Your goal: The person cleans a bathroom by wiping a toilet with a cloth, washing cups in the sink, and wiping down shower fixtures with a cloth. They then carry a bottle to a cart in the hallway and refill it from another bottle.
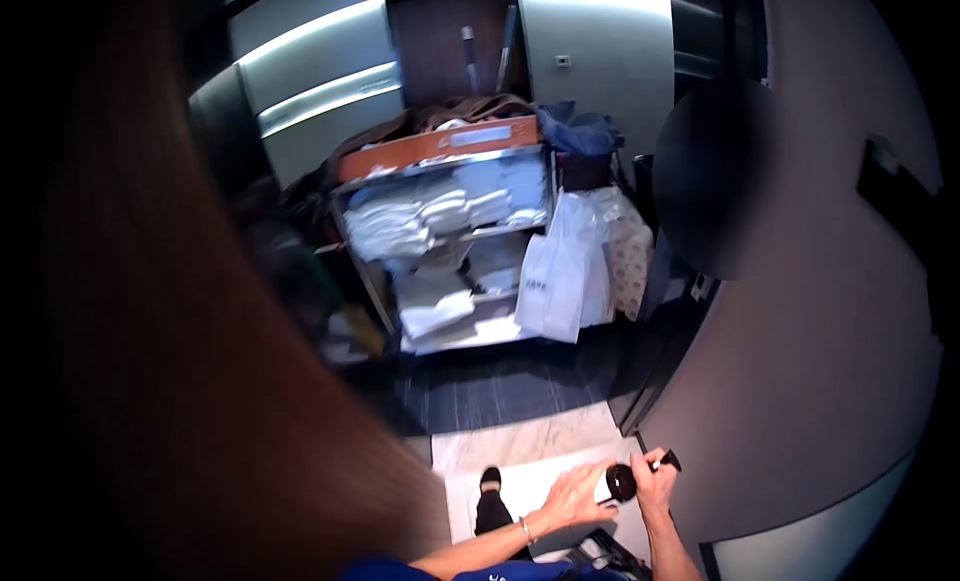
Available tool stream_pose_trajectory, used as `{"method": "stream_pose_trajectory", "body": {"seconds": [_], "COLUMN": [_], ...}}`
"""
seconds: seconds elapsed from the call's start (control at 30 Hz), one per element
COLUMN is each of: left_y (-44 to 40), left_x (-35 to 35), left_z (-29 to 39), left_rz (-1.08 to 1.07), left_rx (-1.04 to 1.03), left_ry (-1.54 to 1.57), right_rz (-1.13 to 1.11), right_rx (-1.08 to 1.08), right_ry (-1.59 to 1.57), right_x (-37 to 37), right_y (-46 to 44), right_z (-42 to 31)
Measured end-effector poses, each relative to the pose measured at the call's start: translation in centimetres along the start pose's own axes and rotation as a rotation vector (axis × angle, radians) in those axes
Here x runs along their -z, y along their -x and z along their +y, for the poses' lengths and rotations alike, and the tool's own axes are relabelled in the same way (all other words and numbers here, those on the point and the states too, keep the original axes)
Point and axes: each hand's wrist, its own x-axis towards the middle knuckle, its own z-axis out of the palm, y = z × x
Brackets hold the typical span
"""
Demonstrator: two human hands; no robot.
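Note:
Low in the head view, my right hand is closed around a small appliance-like thing with a shiny black round end and a black piece sticking out past my fingers. I cannot make out its exact kind. From the other side my left hand grips its pale side, fingers above and thumb below. A bracelet circles my left wrist. Below my hands is a dark bag or case-like thing, partly cut off by the frame.
Ahead, beyond a doorway, stands a housekeeping cart stacked with folded white towels. White plastic bags hang at its right. A brown blurred door or panel fills the left; a grey wall curves along the right. Pale stone threshold lies underfoot.

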Motion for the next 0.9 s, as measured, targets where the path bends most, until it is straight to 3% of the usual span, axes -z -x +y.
{"method": "stream_pose_trajectory", "body": {"seconds": [0.07,0.1,0.17,0.2,0.27,0.33,0.4,0.53,0.57,0.6,0.67,0.73,0.8,0.83,0.87,0.9], "left_y": [-4.6,-7.7,-10.5,-12.2,-14.2,-16.9,-19.1,-21.6,-20.3,-21.2,-22.6,-24.2,-23.3,-24.3,-25.7,-25.8], "left_x": [2.2,3.1,5.2,4.5,6.7,7.7,8.0,3.0,-0.1,2.2,5.7,4.9,-6.2,-6.3,-1.7,-1.0], "left_z": [-6.3,-11.0,-15.5,-19.6,-23.5,-27.8,-29.8,-34.8,-37.5,-36.3,-32.1,-31.6,-41.5,-42.5,-39.2,-38.9], "left_rz": [-0.2,-0.352,-0.56,-0.725,-0.934,-1.009,-1.035,-0.741,-0.55,-0.515,-0.489,-0.52,0.264,0.178,-0.078,-0.076], "left_rx": [-0.018,-0.086,0.078,0.01,0.118,0.211,0.229,0.133,0.055,0.144,0.209,0.265,-0.258,-0.227,0.086,0.16], "left_ry": [0.305,0.493,0.679,0.98,0.818,0.869,0.929,0.62,0.639,0.549,0.294,0.054,-0.077,-0.127,0.039,0.038], "right_rz": [-0.077,-0.171,-0.35,-0.39,-0.474,-0.397,-0.316,-0.119,-0.181,-0.104,-0.109,-0.1,-0.268,-0.311,-0.373,-0.367], "right_rx": [0.148,0.024,-0.203,-0.223,-0.399,-0.656,-0.656,-0.765,-0.733,-0.905,-0.809,-0.75,-0.663,-0.683,-0.647,-0.62], "right_ry": [0.147,0.079,0.033,-0.128,-0.079,-0.268,-0.512,-0.747,-0.636,-0.658,-0.183,-0.047,0.035,0.111,-0.018,-0.044], "right_x": [-4.3,-7.0,-9.3,-11.3,-13.5,-16.8,-18.9,-21.3,-22.0,-21.5,-21.3,-21.5,-23.2,-24.5,-24.3,-25.5], "right_y": [-4.1,-6.8,-9.3,-10.4,-12.0,-13.7,-14.9,-19.3,-18.5,-19.0,-17.1,-18.5,-22.1,-24.2,-24.4,-25.3], "right_z": [3.2,3.6,4.6,4.8,6.1,7.8,9.1,12.9,16.5,17.3,25.3,26.7,31.8,29.0,31.2,30.1]}}
